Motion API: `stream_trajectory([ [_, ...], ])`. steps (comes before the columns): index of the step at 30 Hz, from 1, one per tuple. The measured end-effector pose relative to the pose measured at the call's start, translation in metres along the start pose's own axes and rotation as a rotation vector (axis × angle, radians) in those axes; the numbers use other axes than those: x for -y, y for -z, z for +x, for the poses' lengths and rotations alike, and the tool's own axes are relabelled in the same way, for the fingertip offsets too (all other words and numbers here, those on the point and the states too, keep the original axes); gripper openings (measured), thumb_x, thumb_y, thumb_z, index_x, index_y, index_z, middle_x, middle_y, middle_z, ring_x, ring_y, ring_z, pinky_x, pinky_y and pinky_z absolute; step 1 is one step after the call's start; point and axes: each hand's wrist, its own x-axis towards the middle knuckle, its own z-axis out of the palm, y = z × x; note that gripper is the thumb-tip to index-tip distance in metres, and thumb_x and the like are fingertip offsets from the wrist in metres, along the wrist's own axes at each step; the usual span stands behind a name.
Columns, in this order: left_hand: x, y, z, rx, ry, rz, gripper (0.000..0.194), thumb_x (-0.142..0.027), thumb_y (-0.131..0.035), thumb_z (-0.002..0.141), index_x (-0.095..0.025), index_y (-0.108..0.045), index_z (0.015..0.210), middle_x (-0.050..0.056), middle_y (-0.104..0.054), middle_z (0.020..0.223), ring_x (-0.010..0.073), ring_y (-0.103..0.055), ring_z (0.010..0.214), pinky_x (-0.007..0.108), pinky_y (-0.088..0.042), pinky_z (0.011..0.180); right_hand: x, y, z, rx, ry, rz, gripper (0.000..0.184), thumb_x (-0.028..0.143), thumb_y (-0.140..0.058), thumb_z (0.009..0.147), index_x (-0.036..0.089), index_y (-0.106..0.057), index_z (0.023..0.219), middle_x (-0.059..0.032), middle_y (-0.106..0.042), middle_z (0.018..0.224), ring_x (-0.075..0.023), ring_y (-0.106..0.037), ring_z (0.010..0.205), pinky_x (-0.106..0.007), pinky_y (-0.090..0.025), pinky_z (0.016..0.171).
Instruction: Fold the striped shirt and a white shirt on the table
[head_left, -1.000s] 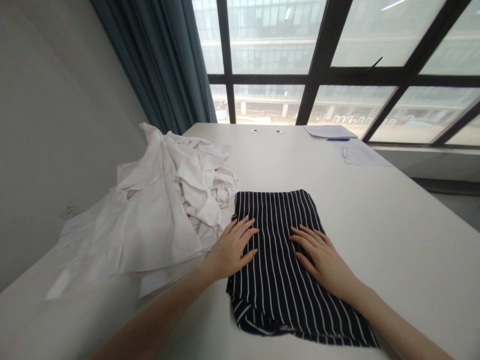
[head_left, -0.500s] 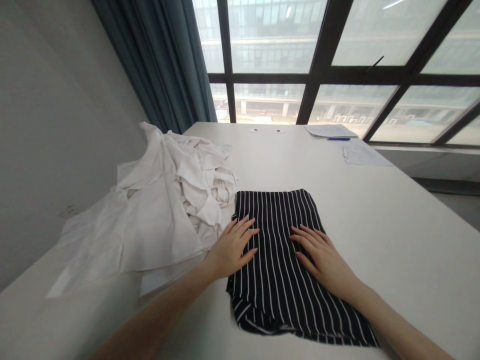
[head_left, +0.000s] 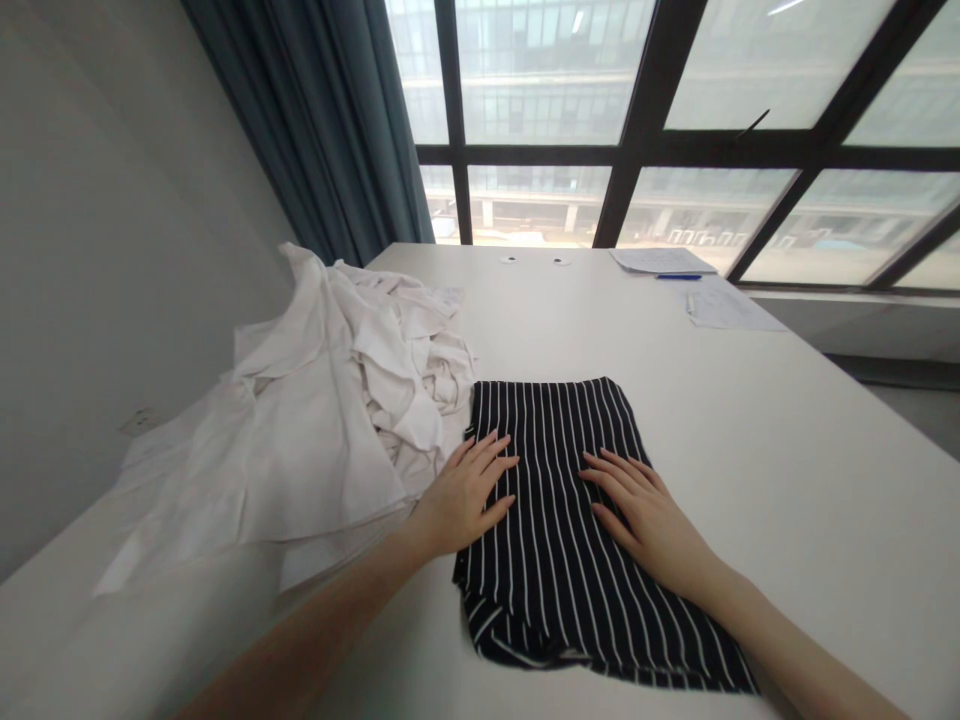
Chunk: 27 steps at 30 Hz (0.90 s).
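A folded black garment with thin white stripes [head_left: 559,420] lies on the white table [head_left: 787,480] in front of me. My left hand [head_left: 465,497] rests flat on its left edge, fingers stretched out. My right hand [head_left: 645,520] lies flat on the middle of the cloth, fingers spread and pointing away to the left. Neither hand holds anything.
A heap of crumpled white garments [head_left: 322,440] covers the table's left side, touching the striped cloth. At the far right of the table lie sheets of paper [head_left: 720,305] and a blue pen [head_left: 675,277]. A dark curtain [head_left: 330,120] and large windows stand behind.
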Motion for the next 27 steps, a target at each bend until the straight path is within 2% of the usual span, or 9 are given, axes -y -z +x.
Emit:
stream_trajectory([
  [27,-0.0008,0.0009,0.0003,-0.013,0.002,-0.026,0.043,-0.031,-0.052,0.094,-0.022,-0.047,0.135,0.010,-0.041,0.151,0.0263,-0.029,0.144,0.051,-0.026,0.117,0.0009,0.0016,0.0006,-0.012,0.004,0.022,0.035,0.033,-0.043,0.097,0.026,-0.055,0.130,-0.0050,-0.051,0.145,-0.0253,-0.041,0.137,-0.053,-0.035,0.110],
])
